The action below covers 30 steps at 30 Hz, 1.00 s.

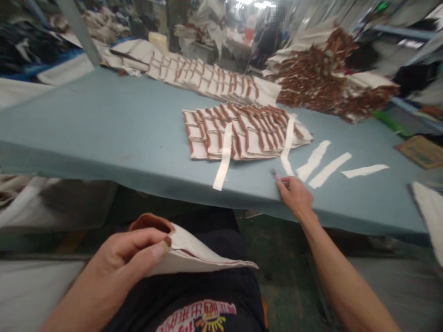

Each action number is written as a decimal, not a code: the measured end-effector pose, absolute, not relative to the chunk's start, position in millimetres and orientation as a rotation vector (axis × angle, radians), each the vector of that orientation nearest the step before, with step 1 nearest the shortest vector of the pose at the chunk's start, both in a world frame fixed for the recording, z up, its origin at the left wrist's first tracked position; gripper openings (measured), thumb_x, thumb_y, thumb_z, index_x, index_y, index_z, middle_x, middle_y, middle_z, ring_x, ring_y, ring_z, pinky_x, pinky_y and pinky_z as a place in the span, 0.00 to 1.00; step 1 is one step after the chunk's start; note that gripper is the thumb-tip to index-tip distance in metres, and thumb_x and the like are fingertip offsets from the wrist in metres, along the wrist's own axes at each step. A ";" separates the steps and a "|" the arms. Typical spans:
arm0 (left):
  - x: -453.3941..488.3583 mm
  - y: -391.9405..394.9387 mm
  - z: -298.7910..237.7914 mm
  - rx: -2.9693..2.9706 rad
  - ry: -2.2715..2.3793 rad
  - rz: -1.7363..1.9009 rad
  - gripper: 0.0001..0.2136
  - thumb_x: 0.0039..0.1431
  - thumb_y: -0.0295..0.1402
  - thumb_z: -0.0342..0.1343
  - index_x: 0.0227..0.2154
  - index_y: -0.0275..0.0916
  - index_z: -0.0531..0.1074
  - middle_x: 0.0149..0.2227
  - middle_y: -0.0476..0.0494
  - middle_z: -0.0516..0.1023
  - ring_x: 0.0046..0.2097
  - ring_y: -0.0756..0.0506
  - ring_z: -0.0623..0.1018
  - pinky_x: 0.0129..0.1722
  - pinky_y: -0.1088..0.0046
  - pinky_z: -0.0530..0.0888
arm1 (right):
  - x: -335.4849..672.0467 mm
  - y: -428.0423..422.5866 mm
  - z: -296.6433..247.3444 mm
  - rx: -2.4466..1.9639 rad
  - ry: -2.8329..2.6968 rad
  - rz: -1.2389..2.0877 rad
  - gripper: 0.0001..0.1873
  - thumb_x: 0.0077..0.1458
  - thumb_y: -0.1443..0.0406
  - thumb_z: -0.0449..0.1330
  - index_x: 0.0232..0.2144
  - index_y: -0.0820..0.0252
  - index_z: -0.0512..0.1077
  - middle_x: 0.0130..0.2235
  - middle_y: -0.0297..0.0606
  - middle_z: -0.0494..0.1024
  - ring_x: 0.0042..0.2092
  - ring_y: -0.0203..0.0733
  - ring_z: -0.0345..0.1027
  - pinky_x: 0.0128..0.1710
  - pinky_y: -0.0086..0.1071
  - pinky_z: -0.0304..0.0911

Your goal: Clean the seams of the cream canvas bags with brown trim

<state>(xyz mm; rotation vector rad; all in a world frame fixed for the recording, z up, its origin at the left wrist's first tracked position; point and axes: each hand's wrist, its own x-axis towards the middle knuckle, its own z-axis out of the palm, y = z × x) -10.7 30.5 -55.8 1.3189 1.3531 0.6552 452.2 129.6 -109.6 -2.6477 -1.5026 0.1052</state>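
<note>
My left hand [133, 251] is closed on a small stack of folded cream cloth pieces [200, 256] with a brown trim, held low over my lap. Stretched out to the blue table's front edge [138, 170], my right hand [294, 193] pinches a small pen-like thing [276, 175] that I cannot make out clearly. Just beyond that hand lie several white cloth strips [314, 159]. A fanned pile of cream pieces with brown stripes [242, 131] lies in the table's middle, with two white strips draped over it.
A long row of the same striped pieces [204, 76] runs along the table's far side, and a big brown-trimmed heap [321, 74] sits at the back right. A cardboard piece [420, 151] lies at the right edge. Another person stands far behind.
</note>
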 end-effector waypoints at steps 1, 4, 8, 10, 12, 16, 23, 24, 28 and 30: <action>-11.6 30.5 -51.8 1.301 1.328 0.648 0.19 0.63 0.54 0.65 0.28 0.43 0.85 0.28 0.46 0.84 0.34 0.42 0.81 0.34 0.76 0.77 | 457.4 131.4 -111.2 -2.662 -1.518 0.132 0.21 0.76 0.56 0.58 0.58 0.64 0.80 0.54 0.53 0.87 0.52 0.57 0.80 0.45 0.39 0.66; -10.1 31.5 -44.7 1.262 1.291 0.678 0.17 0.66 0.51 0.65 0.30 0.44 0.86 0.30 0.47 0.86 0.34 0.44 0.79 0.33 0.78 0.74 | 466.8 136.7 -114.3 -2.668 -1.610 0.128 0.19 0.77 0.56 0.57 0.53 0.64 0.82 0.51 0.55 0.87 0.50 0.57 0.80 0.42 0.38 0.62; -6.5 30.0 -41.6 1.211 1.249 0.775 0.16 0.65 0.49 0.67 0.27 0.44 0.86 0.28 0.47 0.85 0.32 0.45 0.77 0.32 0.79 0.73 | 461.3 140.4 -116.6 -2.627 -1.677 -0.001 0.21 0.79 0.61 0.52 0.53 0.73 0.79 0.51 0.69 0.84 0.48 0.59 0.80 0.41 0.40 0.59; -5.9 27.8 -40.5 1.150 1.227 0.823 0.15 0.62 0.47 0.70 0.25 0.45 0.84 0.29 0.47 0.84 0.32 0.45 0.78 0.32 0.79 0.74 | 455.3 140.7 -114.8 -2.589 -1.678 -0.021 0.20 0.77 0.62 0.52 0.51 0.74 0.78 0.50 0.70 0.84 0.46 0.58 0.79 0.40 0.40 0.58; -6.5 24.6 -39.4 1.094 1.220 0.855 0.14 0.60 0.46 0.71 0.24 0.45 0.83 0.30 0.47 0.85 0.33 0.44 0.80 0.34 0.78 0.75 | 448.6 137.2 -109.0 -2.534 -1.664 -0.005 0.18 0.76 0.63 0.52 0.48 0.72 0.77 0.45 0.66 0.84 0.42 0.56 0.78 0.39 0.40 0.58; -8.3 15.5 -35.4 1.022 1.209 0.871 0.13 0.61 0.47 0.69 0.26 0.45 0.85 0.29 0.49 0.85 0.32 0.44 0.80 0.34 0.76 0.75 | 423.7 106.0 -86.7 -2.369 -1.623 0.124 0.15 0.72 0.62 0.50 0.39 0.62 0.74 0.32 0.48 0.80 0.33 0.49 0.72 0.37 0.38 0.61; -7.7 3.0 -29.4 1.050 1.253 0.923 0.13 0.62 0.44 0.68 0.25 0.45 0.84 0.28 0.50 0.82 0.35 0.45 0.78 0.37 0.76 0.73 | 320.7 13.9 -23.7 -1.402 -1.649 1.054 0.16 0.77 0.56 0.50 0.38 0.55 0.69 0.27 0.28 0.67 0.26 0.37 0.57 0.26 0.30 0.56; -8.5 1.7 -29.7 1.071 1.258 0.914 0.13 0.62 0.45 0.68 0.25 0.45 0.84 0.29 0.50 0.83 0.36 0.44 0.78 0.37 0.75 0.73 | 305.6 7.8 -14.8 -1.346 -1.669 1.157 0.17 0.78 0.55 0.50 0.36 0.55 0.69 0.28 0.28 0.67 0.26 0.36 0.57 0.25 0.30 0.55; -13.8 -5.4 -32.5 1.085 1.336 0.885 0.16 0.62 0.49 0.68 0.26 0.44 0.83 0.32 0.48 0.85 0.36 0.42 0.79 0.36 0.72 0.73 | 265.5 3.0 3.4 -1.198 -1.807 1.363 0.19 0.76 0.54 0.57 0.33 0.57 0.71 0.25 0.26 0.66 0.25 0.33 0.56 0.24 0.27 0.52; -17.0 -10.6 -33.9 1.096 1.408 0.869 0.18 0.61 0.53 0.68 0.27 0.44 0.84 0.34 0.47 0.87 0.37 0.41 0.80 0.37 0.71 0.74 | 257.1 5.0 2.1 -1.147 -1.851 1.309 0.17 0.75 0.57 0.59 0.33 0.58 0.72 0.24 0.25 0.66 0.24 0.31 0.55 0.23 0.27 0.50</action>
